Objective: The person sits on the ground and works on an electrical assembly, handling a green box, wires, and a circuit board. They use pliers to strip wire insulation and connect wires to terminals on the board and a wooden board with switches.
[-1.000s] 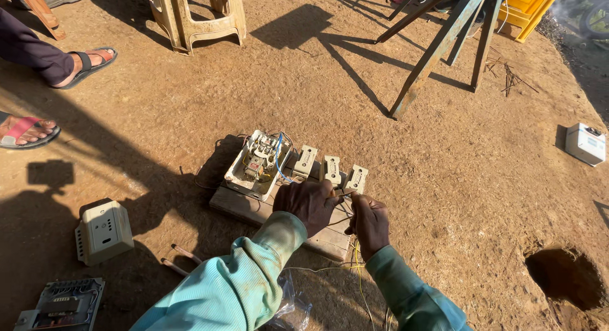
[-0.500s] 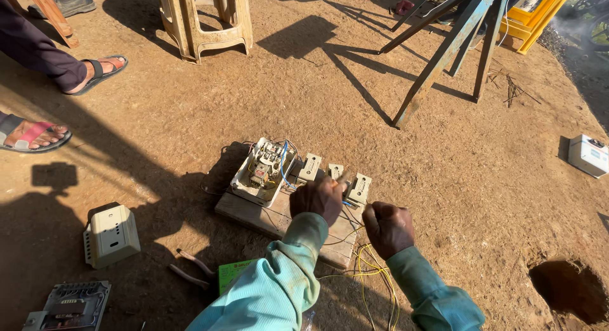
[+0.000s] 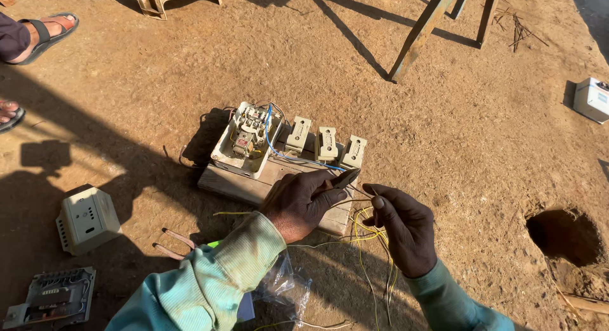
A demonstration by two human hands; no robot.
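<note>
A crumpled clear plastic bag (image 3: 288,286) is lying on the dirt ground (image 3: 444,115) low in the view, just beside the pale green sleeve, its film catching glints of sunlight. Something flat and bluish (too hidden to tell what) is sitting under its lower edge. Near the right edge a small white box (image 3: 591,99) with a pale blue face is resting on the ground, well apart from the bag; whether it is a carton or a casing is unclear.
</note>
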